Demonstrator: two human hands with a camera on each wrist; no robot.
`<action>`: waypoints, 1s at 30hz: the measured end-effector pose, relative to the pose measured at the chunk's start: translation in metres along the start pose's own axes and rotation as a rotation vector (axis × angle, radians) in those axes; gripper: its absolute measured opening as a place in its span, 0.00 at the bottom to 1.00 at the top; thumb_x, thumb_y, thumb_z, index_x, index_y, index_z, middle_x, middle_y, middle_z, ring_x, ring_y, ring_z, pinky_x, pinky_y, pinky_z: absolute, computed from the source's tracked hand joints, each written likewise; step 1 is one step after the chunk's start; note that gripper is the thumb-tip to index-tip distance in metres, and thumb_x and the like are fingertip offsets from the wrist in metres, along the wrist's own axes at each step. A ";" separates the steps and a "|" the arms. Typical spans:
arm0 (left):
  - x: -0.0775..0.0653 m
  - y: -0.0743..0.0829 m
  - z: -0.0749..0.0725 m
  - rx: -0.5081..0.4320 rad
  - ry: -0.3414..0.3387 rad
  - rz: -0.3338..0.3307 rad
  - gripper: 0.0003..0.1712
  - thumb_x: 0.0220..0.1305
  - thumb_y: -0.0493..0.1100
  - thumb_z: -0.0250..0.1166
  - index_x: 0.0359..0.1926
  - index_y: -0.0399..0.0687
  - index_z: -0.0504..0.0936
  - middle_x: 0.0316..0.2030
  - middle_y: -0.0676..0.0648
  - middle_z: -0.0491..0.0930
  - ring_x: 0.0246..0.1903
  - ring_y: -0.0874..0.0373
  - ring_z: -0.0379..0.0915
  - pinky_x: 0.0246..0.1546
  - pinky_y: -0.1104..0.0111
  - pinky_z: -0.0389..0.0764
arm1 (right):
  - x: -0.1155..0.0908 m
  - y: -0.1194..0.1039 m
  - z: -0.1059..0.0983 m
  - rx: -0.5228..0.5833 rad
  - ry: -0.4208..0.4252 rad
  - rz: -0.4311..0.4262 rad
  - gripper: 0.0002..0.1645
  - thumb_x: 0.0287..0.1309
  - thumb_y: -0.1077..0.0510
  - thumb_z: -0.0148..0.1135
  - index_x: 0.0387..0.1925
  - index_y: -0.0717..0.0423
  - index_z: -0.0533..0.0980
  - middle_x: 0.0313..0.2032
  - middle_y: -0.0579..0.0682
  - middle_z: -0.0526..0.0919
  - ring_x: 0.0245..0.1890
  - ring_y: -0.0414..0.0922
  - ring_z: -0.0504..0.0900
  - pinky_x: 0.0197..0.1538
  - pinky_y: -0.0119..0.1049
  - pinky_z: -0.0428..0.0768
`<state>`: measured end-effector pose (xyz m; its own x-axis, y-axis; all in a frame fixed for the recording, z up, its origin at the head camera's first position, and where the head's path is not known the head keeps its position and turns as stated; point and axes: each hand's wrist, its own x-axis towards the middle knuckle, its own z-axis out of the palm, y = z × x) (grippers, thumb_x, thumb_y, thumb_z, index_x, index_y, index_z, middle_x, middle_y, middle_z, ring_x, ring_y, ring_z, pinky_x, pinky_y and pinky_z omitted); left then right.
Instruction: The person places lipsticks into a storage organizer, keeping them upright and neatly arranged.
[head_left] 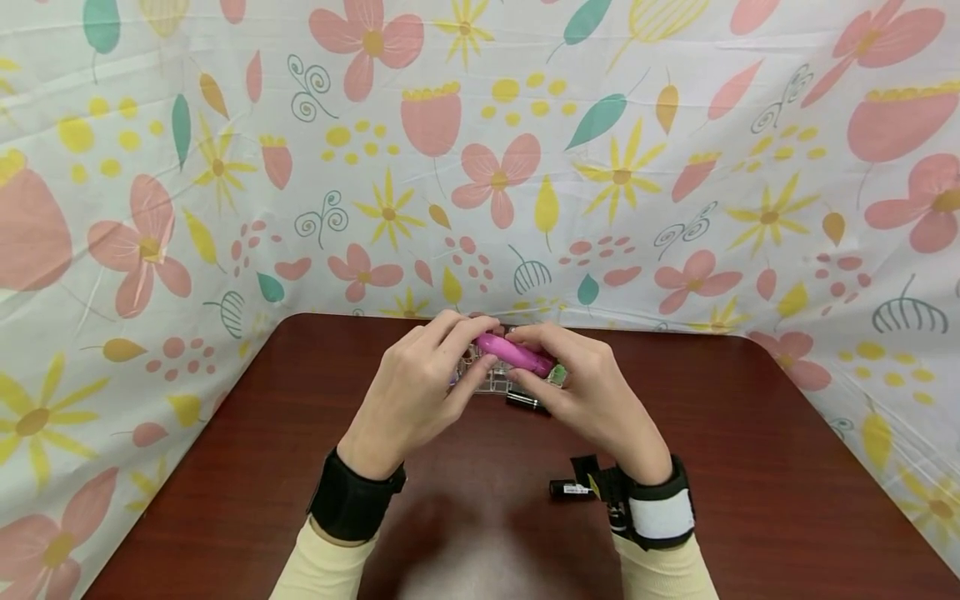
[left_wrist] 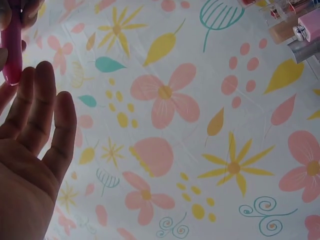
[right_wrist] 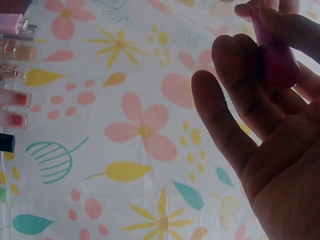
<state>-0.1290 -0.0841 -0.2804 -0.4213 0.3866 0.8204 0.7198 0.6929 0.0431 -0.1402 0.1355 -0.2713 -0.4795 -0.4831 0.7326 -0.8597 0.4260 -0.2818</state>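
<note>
You have the magenta cosmetic tube (head_left: 516, 354) raised in both hands, so the lifting looks done; setting it down is not. Your left hand (head_left: 416, 387) pinches one end between thumb and fingers, and your right hand (head_left: 596, 387) pinches the other in the same narrow grip. The tube slants above the table (head_left: 300, 433), near the middle of its far edge, in front of a clear organizer (head_left: 497, 383). You show no separated cap; whether the tube's seam is loosened, I cannot tell. A black lipstick-like tube (head_left: 527, 403) lies outside the organizer, just beside its near edge.
</note>
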 end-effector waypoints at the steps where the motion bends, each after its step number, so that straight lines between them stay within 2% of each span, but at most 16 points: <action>1: 0.000 0.000 0.000 -0.003 0.007 0.001 0.19 0.71 0.47 0.66 0.59 0.48 0.81 0.44 0.51 0.81 0.32 0.59 0.75 0.36 0.69 0.78 | 0.000 0.000 0.001 -0.001 -0.002 0.000 0.22 0.52 0.63 0.77 0.50 0.55 0.80 0.37 0.44 0.85 0.34 0.34 0.76 0.38 0.24 0.74; 5: 0.000 0.002 0.004 -0.005 0.038 0.027 0.22 0.69 0.43 0.68 0.62 0.47 0.79 0.50 0.49 0.81 0.36 0.56 0.80 0.39 0.68 0.82 | 0.001 -0.001 0.007 0.001 -0.007 0.023 0.29 0.52 0.63 0.78 0.55 0.56 0.78 0.37 0.46 0.85 0.31 0.35 0.77 0.35 0.25 0.77; 8: -0.001 0.005 0.008 0.011 0.031 0.048 0.28 0.67 0.39 0.68 0.67 0.47 0.76 0.56 0.47 0.80 0.40 0.55 0.82 0.42 0.67 0.83 | 0.002 -0.001 0.011 -0.011 0.006 0.058 0.33 0.52 0.62 0.78 0.60 0.57 0.75 0.36 0.47 0.84 0.28 0.36 0.76 0.32 0.26 0.76; 12: -0.001 0.007 0.013 0.034 -0.029 0.057 0.38 0.63 0.36 0.66 0.74 0.48 0.68 0.66 0.46 0.74 0.53 0.54 0.80 0.50 0.64 0.83 | 0.003 -0.001 0.015 0.001 0.041 0.121 0.36 0.55 0.64 0.75 0.64 0.57 0.71 0.35 0.49 0.84 0.26 0.36 0.82 0.29 0.27 0.77; 15: -0.002 0.009 0.018 0.046 -0.075 0.058 0.45 0.60 0.41 0.71 0.77 0.50 0.63 0.71 0.45 0.68 0.60 0.54 0.75 0.56 0.61 0.81 | 0.003 -0.001 0.018 0.058 0.053 0.179 0.38 0.57 0.65 0.73 0.67 0.55 0.69 0.37 0.51 0.84 0.29 0.39 0.88 0.30 0.30 0.82; 19: -0.003 0.010 0.023 0.058 -0.089 0.050 0.52 0.56 0.47 0.76 0.78 0.52 0.60 0.72 0.45 0.65 0.62 0.53 0.73 0.59 0.60 0.79 | 0.004 -0.003 0.022 0.105 0.061 0.235 0.37 0.58 0.62 0.73 0.68 0.54 0.68 0.39 0.51 0.85 0.28 0.41 0.89 0.31 0.33 0.84; 24: -0.003 0.006 0.025 0.053 -0.058 0.035 0.49 0.57 0.41 0.72 0.78 0.49 0.60 0.72 0.45 0.67 0.63 0.52 0.72 0.61 0.63 0.78 | 0.005 -0.006 0.024 0.161 0.055 0.258 0.37 0.61 0.60 0.71 0.69 0.51 0.67 0.42 0.52 0.86 0.31 0.41 0.90 0.33 0.33 0.86; 30: -0.003 -0.001 0.023 0.042 -0.071 0.027 0.49 0.61 0.43 0.73 0.78 0.47 0.57 0.71 0.46 0.71 0.64 0.50 0.73 0.64 0.62 0.77 | 0.004 -0.001 0.024 0.379 -0.016 0.302 0.37 0.68 0.66 0.62 0.74 0.48 0.62 0.56 0.61 0.81 0.40 0.53 0.91 0.34 0.37 0.88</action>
<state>-0.1413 -0.0718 -0.2962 -0.4407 0.4467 0.7786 0.7085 0.7057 -0.0039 -0.1454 0.1144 -0.2827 -0.7175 -0.3936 0.5747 -0.6840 0.2420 -0.6881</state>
